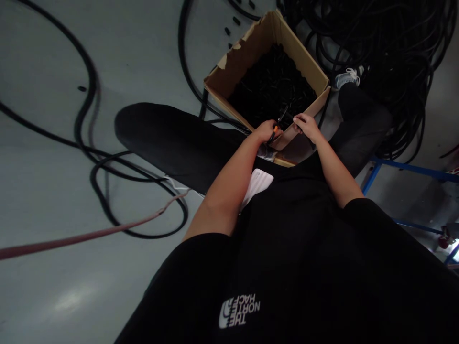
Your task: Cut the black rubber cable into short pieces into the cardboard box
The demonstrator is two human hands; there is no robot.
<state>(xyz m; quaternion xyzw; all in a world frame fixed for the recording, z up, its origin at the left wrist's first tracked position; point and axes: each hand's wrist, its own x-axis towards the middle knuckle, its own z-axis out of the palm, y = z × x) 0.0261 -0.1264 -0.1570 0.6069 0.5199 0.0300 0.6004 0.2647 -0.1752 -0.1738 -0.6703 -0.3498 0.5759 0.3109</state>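
My left hand (pixel 267 131) is closed around scissors (pixel 274 132) with black and orange handles, over the near edge of a cardboard box (pixel 238 112). The blades point up and away, toward my other hand. My right hand (pixel 306 126) pinches a thin black hose (pixel 311 144), whose length hangs below the fingers. Close to the blades the hose is dark against the box contents, so I cannot tell whether they touch it. Many short black pieces (pixel 276 86) fill the box below both hands.
A large heap of coiled black hose (pixel 387 71) lies at the back right. Loose black hose (pixel 88 105) loops over the grey floor at left, near a reddish hose (pixel 89 236). Several cut pieces (pixel 236 20) lie beyond the box. A blue metal frame (pixel 412 168) stands at right.
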